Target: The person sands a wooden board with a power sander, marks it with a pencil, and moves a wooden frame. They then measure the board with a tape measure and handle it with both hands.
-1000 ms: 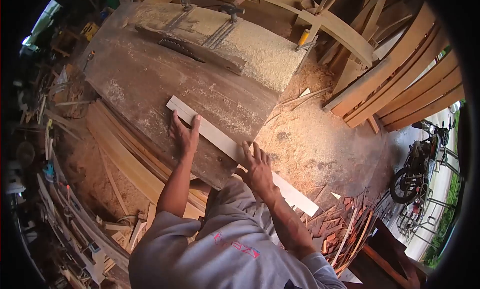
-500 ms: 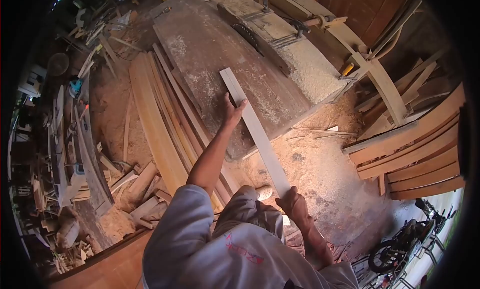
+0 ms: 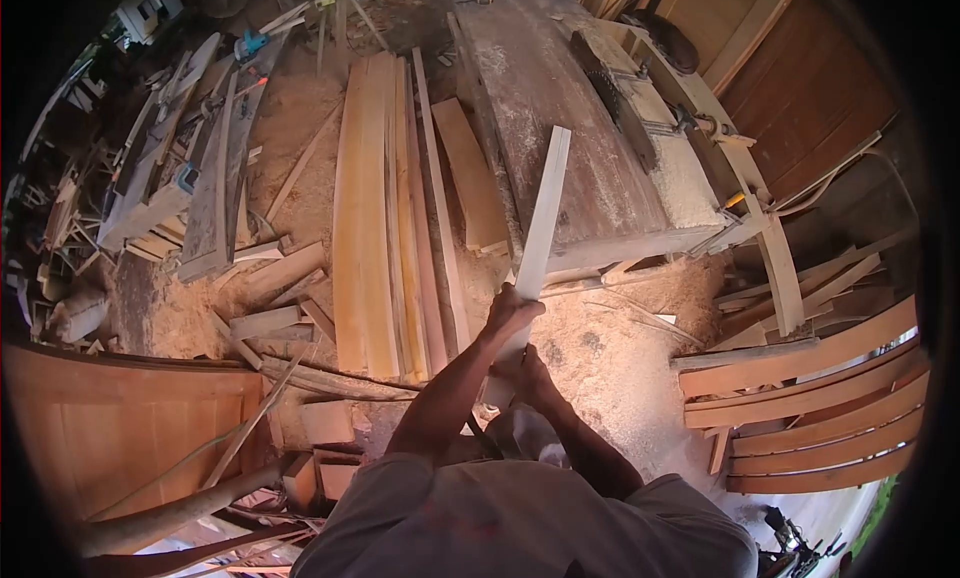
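Observation:
A long, pale wooden board [image 3: 545, 218] points away from my body, its far end in front of the saw table [image 3: 610, 193]. My left hand [image 3: 513, 312] is closed around the board below its middle. Nearer my body, my right hand [image 3: 531, 376] grips the lower part, its fingers partly hidden. The circular saw blade [image 3: 604, 90] stands up through the sawdust-marked tabletop, beyond the board and to its right.
Long planks [image 3: 365, 218] lie left of the saw table. A curved slatted wooden piece [image 3: 800, 408] stands at right. Wood offcuts [image 3: 275, 323] lie on the sawdust-covered floor at left. A teal power tool [image 3: 250, 45] sits farther back.
The view has turned left. The board has swung from slanting up-left to slanting slightly up-right. My left hand is now lower on it, and my hands are closer together.

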Tool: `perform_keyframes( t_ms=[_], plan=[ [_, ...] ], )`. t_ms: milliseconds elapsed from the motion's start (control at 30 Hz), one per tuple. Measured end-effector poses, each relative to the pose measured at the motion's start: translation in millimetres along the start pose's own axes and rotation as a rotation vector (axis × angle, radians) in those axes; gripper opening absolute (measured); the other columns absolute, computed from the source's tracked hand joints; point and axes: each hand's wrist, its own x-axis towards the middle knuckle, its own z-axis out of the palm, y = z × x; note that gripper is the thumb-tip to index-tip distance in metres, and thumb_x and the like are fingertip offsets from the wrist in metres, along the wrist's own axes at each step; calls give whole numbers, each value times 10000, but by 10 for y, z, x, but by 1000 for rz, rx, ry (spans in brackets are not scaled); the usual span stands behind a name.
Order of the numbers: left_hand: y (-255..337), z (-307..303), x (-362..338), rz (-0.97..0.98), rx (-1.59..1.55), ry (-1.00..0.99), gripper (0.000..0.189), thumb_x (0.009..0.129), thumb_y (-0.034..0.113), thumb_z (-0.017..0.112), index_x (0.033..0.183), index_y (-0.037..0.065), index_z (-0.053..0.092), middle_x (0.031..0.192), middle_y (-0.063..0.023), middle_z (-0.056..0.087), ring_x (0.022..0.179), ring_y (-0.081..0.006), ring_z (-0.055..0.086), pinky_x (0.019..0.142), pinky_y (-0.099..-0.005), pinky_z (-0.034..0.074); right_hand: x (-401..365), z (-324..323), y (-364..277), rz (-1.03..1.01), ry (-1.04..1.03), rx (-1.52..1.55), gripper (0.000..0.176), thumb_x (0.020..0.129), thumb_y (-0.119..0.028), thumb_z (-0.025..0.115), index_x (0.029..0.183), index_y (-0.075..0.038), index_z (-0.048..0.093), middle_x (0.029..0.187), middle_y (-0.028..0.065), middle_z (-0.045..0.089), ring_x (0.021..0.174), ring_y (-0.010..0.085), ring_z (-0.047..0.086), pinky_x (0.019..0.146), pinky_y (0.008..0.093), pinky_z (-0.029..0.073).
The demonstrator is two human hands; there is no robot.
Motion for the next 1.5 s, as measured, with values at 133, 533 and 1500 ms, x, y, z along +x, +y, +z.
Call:
perform_keyframes(
  t_ms=[133,533,1500],
  plan=[
    [-686,-595,-470,-82,198,-48,689,654,314,747,1145,-107,509,1000,-283,674,926,-389,687,812,-420,544,-383,335,579,21,-360,-297,914,766,-406,826,1423,24,359,966,137,671,834,188,662,704,296,540],
    [-2204,-350,-3499,92,617,-286,263,741,269,682,905,70,630,767,-112,640,888,-315,659,820,-380,556,-103,-931,516,60,-48,426,850,964,-632,419,1472,30,259,1335,246,480,1160,315,554,928,417,480],
    [-2696,-889,-5491,-343,322,818,524,624,8,589,1147,3,585,1055,-207,627,1062,-397,560,986,-490,386,-324,768,-726,-97,-695,281,231,903,-130,650,1061,21,575,973,143,685,848,239,707,734,384,614]
  ],
)
